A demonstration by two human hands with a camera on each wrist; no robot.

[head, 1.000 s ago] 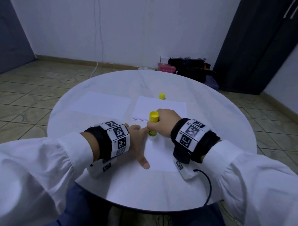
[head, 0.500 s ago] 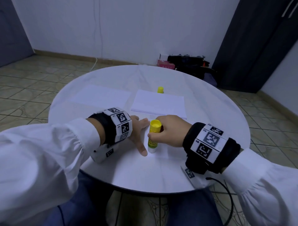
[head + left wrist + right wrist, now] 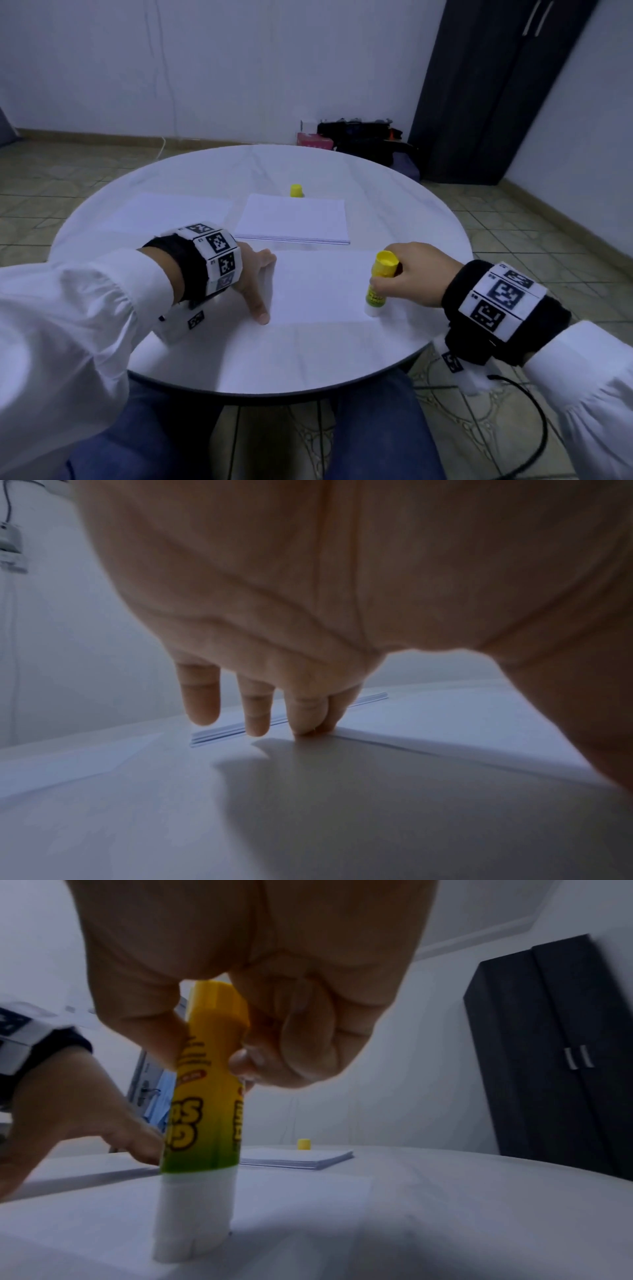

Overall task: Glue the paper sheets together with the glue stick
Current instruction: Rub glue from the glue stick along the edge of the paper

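A white paper sheet (image 3: 322,287) lies on the round white table (image 3: 260,356) in front of me. My right hand (image 3: 411,274) grips a yellow glue stick (image 3: 378,286), upside down, its white tip pressed on the sheet's near right corner (image 3: 192,1240). My left hand (image 3: 253,284) holds the sheet's left edge down with spread straight fingers (image 3: 308,715). A stack of white sheets (image 3: 294,219) lies beyond, and another single sheet (image 3: 171,212) lies at the left. The yellow cap (image 3: 296,191) stands behind the stack.
A dark wardrobe (image 3: 496,89) stands at the right wall. Black bags (image 3: 363,137) and a pink box (image 3: 313,140) lie on the tiled floor behind the table. A black cable (image 3: 534,421) hangs from my right wrist.
My right hand has slid the glue stick from beside my left hand across the sheet to its near right corner. My left hand has stayed on the left edge.
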